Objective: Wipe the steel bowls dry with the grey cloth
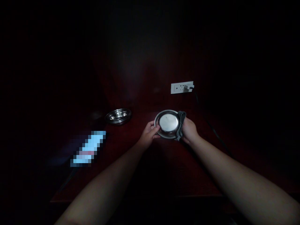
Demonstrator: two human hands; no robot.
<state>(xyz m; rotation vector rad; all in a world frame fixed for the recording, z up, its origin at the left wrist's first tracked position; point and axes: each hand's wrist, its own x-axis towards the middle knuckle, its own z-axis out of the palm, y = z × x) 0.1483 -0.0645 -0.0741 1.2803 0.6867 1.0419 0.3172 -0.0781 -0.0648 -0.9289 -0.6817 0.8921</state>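
A shiny round metal bowl point(168, 122), shallow and tilted so that its inside faces me, is held up between both hands. My left hand point(149, 133) grips its left rim, the thumb over the edge and the fingers behind. At the right rim my right hand point(189, 129) is closed on a dark grey-green cloth point(180, 126), which is folded over the bowl's edge. Most of the right fingers are hidden behind cloth and bowl.
Metal bowls point(118, 117), stacked, stand on the dark red table point(178, 175) at the back left. Nearer on the left lies a bright pixelated screen point(89, 148). A wall socket point(182, 87) holds a plug, with a dark cable running down the right. Surroundings are very dark.
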